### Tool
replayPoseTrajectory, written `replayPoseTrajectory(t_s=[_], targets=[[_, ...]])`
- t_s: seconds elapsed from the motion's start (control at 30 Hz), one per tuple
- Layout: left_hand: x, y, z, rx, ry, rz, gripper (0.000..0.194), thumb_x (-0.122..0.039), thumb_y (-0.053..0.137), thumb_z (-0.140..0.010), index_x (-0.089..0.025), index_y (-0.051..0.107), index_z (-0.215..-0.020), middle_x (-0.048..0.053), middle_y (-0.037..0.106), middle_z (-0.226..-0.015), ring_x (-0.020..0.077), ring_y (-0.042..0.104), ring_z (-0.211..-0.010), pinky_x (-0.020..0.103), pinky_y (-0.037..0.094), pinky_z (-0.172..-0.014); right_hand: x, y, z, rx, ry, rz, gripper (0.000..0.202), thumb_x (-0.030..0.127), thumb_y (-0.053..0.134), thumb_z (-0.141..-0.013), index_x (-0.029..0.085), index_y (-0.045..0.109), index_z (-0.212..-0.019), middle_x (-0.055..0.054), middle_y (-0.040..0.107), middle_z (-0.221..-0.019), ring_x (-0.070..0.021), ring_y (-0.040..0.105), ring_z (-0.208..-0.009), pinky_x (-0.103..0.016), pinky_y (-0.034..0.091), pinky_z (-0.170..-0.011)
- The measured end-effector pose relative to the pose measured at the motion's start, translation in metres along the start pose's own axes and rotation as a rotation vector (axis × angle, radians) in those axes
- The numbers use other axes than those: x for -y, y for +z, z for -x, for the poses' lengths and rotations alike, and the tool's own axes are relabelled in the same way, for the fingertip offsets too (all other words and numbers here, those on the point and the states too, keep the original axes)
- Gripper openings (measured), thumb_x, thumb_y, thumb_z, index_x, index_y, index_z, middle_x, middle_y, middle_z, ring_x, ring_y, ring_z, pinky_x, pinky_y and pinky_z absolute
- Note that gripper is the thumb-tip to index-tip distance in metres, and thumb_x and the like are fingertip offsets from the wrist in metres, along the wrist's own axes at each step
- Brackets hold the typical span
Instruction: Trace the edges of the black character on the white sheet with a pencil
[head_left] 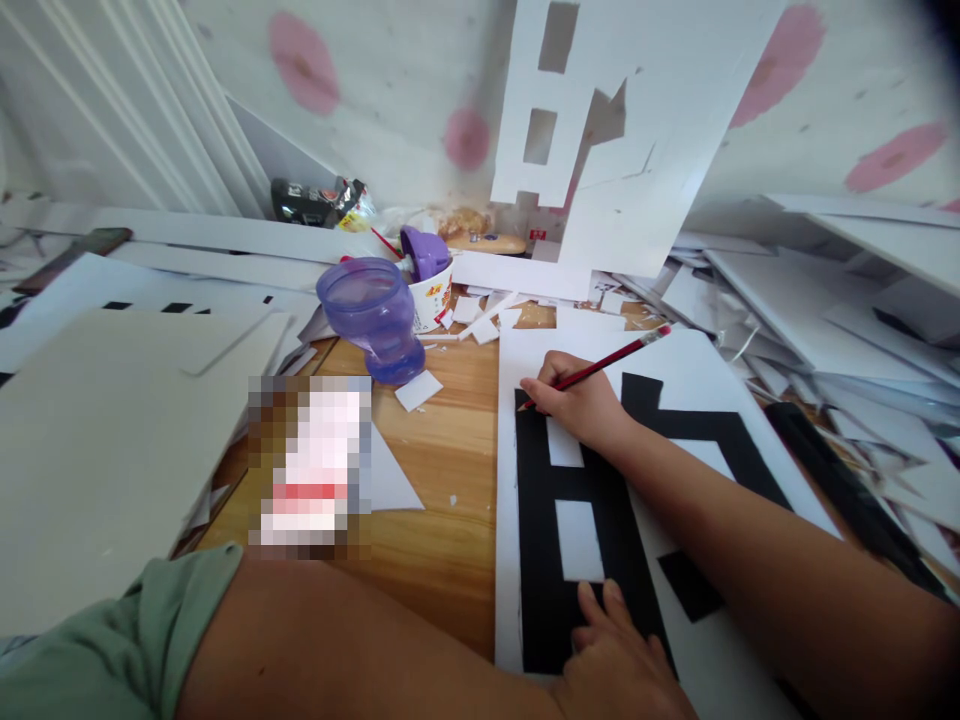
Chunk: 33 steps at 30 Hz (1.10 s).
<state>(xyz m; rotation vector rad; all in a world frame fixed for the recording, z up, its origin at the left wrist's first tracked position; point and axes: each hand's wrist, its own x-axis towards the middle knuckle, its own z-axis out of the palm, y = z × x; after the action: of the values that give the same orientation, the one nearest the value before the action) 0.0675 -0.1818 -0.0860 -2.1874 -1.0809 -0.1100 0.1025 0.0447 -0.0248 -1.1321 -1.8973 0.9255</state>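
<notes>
My right hand (581, 398) is closed around a red and black pencil (600, 368). The pencil's tip touches the top left corner of a black cut-out shape (536, 480) with rectangular openings. This shape lies on a white sheet (508, 560), and faint pencil marks run along its left edge. Lower down, my left hand (619, 650) rests on the black shape with fingers stretched out, just below one of the openings. Part of the shape is hidden under my right forearm.
A translucent purple cup (371, 310) stands beyond the sheet, beside a paper tub (435, 300). A white cut-out board (630, 130) leans on the wall. Card scraps (847, 330) pile up at right; large cream sheets (112, 430) lie left. A blurred-out object (315, 460) sits nearby.
</notes>
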Motion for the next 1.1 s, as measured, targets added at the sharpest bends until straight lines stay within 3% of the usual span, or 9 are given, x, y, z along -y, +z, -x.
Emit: replayPoseTrajectory(t_s=[0.17, 0.3, 0.43, 0.57, 0.7, 1.1], targets=[[0.011, 0.000, -0.007, -0.057, -0.031, 0.126, 0.026, -0.023, 0.053, -0.086, -0.018, 0.079, -0.084, 0.010, 0.073, -0.069, 0.0165, 0.062, -0.045, 0.021, 0.039, -0.032, 0.001, 0.001, -0.001, -0.026, 0.017, 0.013, 0.030, 0.029, 0.060, -0.078, 0.022, 0.039, -0.057, 0.002, 0.051, -0.055, -0.0135, 0.053, -0.056, -0.026, 0.038, -0.051], [0.000, 0.001, -0.009, 0.139, -0.099, 0.319, 0.025, -0.024, 0.056, -0.083, -0.018, 0.079, -0.090, 0.012, 0.074, -0.071, 0.0192, 0.062, -0.044, 0.023, 0.037, -0.029, 0.001, 0.001, -0.001, -0.044, 0.022, -0.036, 0.031, 0.029, 0.061, -0.078, 0.022, 0.039, -0.057, 0.003, 0.053, -0.053, -0.0124, 0.053, -0.051, -0.025, 0.038, -0.049], [-0.007, 0.003, -0.008, 0.212, -0.112, 0.331, 0.028, -0.023, 0.055, -0.082, -0.016, 0.078, -0.097, 0.014, 0.074, -0.073, 0.0210, 0.062, -0.045, 0.026, 0.040, -0.030, 0.001, 0.002, -0.001, -0.054, 0.033, -0.072, 0.031, 0.030, 0.062, -0.078, 0.023, 0.040, -0.058, 0.003, 0.054, -0.053, -0.0132, 0.055, -0.051, -0.025, 0.038, -0.048], [-0.002, 0.003, -0.007, 0.274, 0.001, 0.393, 0.031, -0.016, 0.053, -0.083, -0.018, 0.075, -0.104, 0.012, 0.075, -0.082, 0.0209, 0.065, -0.051, 0.025, 0.044, -0.033, 0.002, 0.001, -0.002, -0.061, 0.045, -0.074, 0.031, 0.030, 0.065, -0.077, 0.022, 0.041, -0.058, 0.003, 0.056, -0.052, -0.0127, 0.054, -0.050, -0.025, 0.039, -0.049], [0.004, 0.001, -0.010, 0.435, 0.033, 0.520, 0.032, -0.014, 0.055, -0.083, -0.020, 0.074, -0.107, 0.010, 0.074, -0.076, 0.0222, 0.066, -0.051, 0.025, 0.041, -0.031, 0.002, 0.001, -0.003, -0.067, 0.063, -0.071, 0.030, 0.030, 0.065, -0.077, 0.022, 0.042, -0.059, 0.003, 0.056, -0.052, -0.0122, 0.053, -0.048, -0.025, 0.038, -0.048], [0.012, -0.003, -0.016, 0.569, -0.022, 0.689, 0.037, -0.013, 0.050, -0.087, -0.017, 0.068, -0.120, 0.015, 0.074, -0.091, 0.0258, 0.070, -0.064, 0.027, 0.047, -0.037, 0.004, 0.001, -0.003, -0.091, 0.150, -0.129, 0.030, 0.033, 0.067, -0.075, 0.021, 0.043, -0.062, 0.002, 0.060, -0.058, -0.0135, 0.060, -0.050, -0.024, 0.040, -0.047]])
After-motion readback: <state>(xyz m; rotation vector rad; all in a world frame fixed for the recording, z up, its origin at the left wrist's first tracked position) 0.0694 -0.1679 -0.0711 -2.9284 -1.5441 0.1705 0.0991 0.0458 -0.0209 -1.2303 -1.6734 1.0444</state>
